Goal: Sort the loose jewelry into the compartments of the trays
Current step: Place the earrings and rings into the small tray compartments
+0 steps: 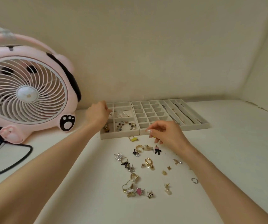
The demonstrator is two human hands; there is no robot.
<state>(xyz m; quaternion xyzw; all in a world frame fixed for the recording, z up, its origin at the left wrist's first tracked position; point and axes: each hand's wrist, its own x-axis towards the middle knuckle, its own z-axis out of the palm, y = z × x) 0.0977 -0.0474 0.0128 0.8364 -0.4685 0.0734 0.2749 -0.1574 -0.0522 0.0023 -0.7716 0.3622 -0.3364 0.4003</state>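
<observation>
A pink fan [24,88] stood well to the left of the grid tray [149,112] on the white table [227,143]. Against the grid tray's left side sat a wider-celled tray [118,135] holding beads and pearls, and against its right side a long-slotted tray [194,126] with chains. The left hand [97,113] hovered over the wider-celled tray's far cells, fingers curled; I couldn't tell whether it held anything. The right hand [167,133], just in front of the grid tray's near edge, pinched a small yellow earring [154,136]. Loose jewelry [148,161] lay scattered on the table further in front.
</observation>
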